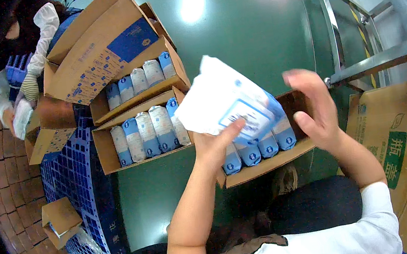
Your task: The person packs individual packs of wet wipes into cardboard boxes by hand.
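A white-and-blue soft packet [236,102] is held up in my left hand [214,143], the thumb pressed over its printed face. My right hand [317,109] is apart from the packet, slightly blurred by motion, thumb and fingers spread, with nothing in it. Under both hands stands an open cardboard box [270,164]. Similar blue-and-white packets [267,145] stand in a row along its near side. The packet I hold hides much of this box's inside.
Left of it, two open boxes [146,162] [157,88] hold upright packets. A blue plastic pallet [91,188] lies farther left. At upper left a co-worker's hand [9,119] holds a white packet. A metal frame [380,62] and a large carton [397,153] stand at right.
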`<action>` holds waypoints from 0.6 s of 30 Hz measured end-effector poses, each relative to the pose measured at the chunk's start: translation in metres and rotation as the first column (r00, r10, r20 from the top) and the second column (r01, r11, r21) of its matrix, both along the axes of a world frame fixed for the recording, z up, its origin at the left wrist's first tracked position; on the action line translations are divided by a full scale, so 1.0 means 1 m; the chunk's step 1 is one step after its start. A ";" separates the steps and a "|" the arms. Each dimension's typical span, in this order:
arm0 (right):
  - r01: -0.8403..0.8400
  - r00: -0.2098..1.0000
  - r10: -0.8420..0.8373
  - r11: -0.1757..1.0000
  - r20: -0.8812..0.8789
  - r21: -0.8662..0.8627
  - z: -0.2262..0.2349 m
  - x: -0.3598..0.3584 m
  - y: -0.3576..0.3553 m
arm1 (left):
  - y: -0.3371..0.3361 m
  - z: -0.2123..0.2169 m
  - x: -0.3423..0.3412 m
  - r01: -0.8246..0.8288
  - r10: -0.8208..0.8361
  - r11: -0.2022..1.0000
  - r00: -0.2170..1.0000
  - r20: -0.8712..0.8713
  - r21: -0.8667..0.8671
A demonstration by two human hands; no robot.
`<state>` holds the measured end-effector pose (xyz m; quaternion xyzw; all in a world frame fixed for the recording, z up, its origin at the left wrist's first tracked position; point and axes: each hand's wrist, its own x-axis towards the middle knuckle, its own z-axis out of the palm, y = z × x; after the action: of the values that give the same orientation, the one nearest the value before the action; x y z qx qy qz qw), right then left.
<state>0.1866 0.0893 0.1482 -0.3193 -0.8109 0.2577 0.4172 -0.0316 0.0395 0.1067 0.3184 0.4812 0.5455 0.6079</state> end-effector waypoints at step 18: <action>-0.190 0.896 -0.135 0.744 -0.423 -0.641 -0.067 -0.025 -0.018 | 0.003 -0.034 0.065 -0.172 0.203 0.960 0.971 -0.126 0.219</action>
<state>0.1618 0.0709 0.0813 -0.3673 -0.5520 0.6024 0.4444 0.0333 0.0425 0.0726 0.3719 0.4936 0.6228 0.4798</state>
